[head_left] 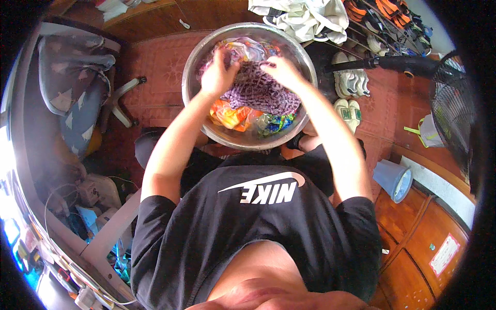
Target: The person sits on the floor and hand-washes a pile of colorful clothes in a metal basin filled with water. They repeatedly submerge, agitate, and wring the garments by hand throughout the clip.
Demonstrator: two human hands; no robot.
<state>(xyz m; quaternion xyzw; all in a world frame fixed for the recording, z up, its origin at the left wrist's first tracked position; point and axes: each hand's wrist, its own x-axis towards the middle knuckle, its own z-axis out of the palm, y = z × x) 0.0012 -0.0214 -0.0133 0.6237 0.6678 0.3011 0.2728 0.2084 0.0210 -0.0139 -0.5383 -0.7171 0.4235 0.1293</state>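
Observation:
A large round metal basin [250, 144] stands before me, holding crumpled cloth and crinkled, film-like pieces. Over its upper left part is my left hand [220, 75], fingers bent at the cloth; whether they grip it is unclear. My right hand [282, 71] pinches the upper edge of a purple-and-black checked cloth [259, 91]. Beyond that lies a pale, multicoloured bundle [244, 48]. Nearer to me in the basin are a crinkled orange and yellow piece [232, 116] and a green and blue patterned one [279, 122].
White cloth [306, 19] hangs beside a shoe rack at upper right. White shoes [347, 75] and green-and-white slippers [348, 114] sit right of the basin. Farther right are a black fan [451, 104] and a blue bin [391, 180]. A draped chair [75, 77] stands left.

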